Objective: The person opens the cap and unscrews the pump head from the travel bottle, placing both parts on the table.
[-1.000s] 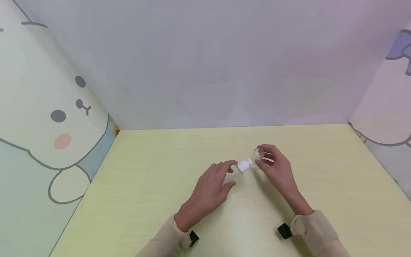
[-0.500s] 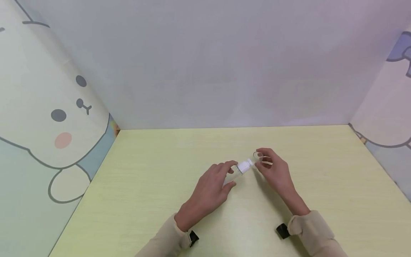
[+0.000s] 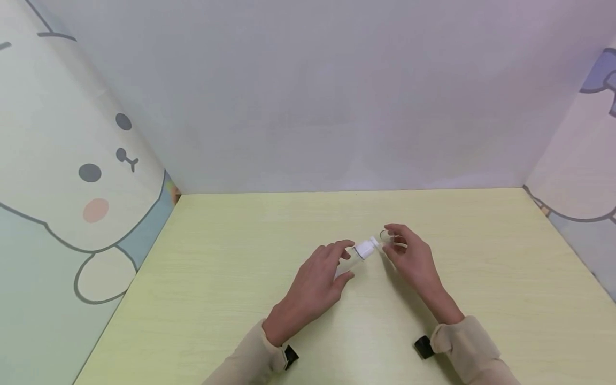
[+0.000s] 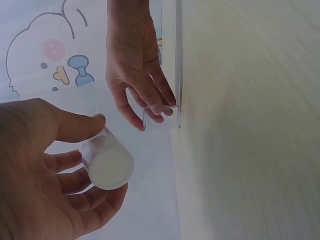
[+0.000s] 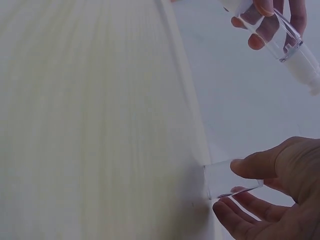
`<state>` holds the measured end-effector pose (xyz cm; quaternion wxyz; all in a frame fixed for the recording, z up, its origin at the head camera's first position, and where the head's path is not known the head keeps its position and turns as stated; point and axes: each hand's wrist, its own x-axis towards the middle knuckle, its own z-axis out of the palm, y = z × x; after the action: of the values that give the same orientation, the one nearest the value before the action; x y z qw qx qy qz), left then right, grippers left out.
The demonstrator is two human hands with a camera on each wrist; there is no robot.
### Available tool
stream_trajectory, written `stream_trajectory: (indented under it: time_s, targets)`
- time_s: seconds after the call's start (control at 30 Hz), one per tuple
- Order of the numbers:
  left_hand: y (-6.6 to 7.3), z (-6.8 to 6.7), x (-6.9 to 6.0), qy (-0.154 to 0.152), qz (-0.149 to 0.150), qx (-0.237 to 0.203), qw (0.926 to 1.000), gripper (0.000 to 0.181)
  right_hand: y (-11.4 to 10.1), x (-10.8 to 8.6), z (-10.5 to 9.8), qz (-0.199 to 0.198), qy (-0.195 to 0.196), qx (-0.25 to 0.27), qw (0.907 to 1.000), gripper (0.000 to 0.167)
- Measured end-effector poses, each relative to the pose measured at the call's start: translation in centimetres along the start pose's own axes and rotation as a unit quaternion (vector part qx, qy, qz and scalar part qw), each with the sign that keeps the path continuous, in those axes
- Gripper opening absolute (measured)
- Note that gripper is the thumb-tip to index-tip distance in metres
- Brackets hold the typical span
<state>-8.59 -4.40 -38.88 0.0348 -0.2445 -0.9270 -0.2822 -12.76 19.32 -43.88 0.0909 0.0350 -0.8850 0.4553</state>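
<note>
My left hand [image 3: 315, 278] grips a small clear bottle by its body, thumb on one side and fingers on the other. Its white pump top [image 3: 367, 249] points up and right, toward my other hand. In the left wrist view the bottle's round white base [image 4: 111, 165] faces the camera. A clear cylindrical cap [image 5: 227, 180] is pinched between the thumb and fingers of my right hand [image 3: 415, 262]. The cap's open rim faces the pump top, with a small gap between them. Both things are held above the table.
A pale yellow wood-grain table [image 3: 231, 235] lies under both hands. Behind it rises a plain whitish wall [image 3: 308, 107], and panels with cartoon animals [image 3: 96, 208] stand at the sides. A small black block [image 3: 424, 347] sits by the right cuff.
My right hand has moved slightly left and down, bringing the clear cap closer to the pump top and tilting it. The left hand and bottle have stayed almost still.
</note>
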Motion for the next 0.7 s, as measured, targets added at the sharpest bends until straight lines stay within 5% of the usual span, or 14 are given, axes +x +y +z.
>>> stream_trajectory:
  time_s: [0.3, 0.5, 0.7]
  targets:
    - [-0.1, 0.1, 0.0, 0.008, -0.006, -0.013, 0.9999, 0.05, -0.3, -1.1, -0.6, 0.007, 0.019, -0.014, 0.9997, 0.05]
    - [-0.1, 0.1, 0.0, 0.018, -0.002, -0.022, 0.9996, 0.049, -1.3, -1.9, -0.8, -0.033, 0.068, -0.023, 0.9968, 0.048]
    - [0.0, 0.1, 0.0, 0.031, -0.004, -0.047, 0.9984, 0.049, -2.4, -2.3, -0.7, -0.075, 0.069, 0.069, 0.9924, 0.043]
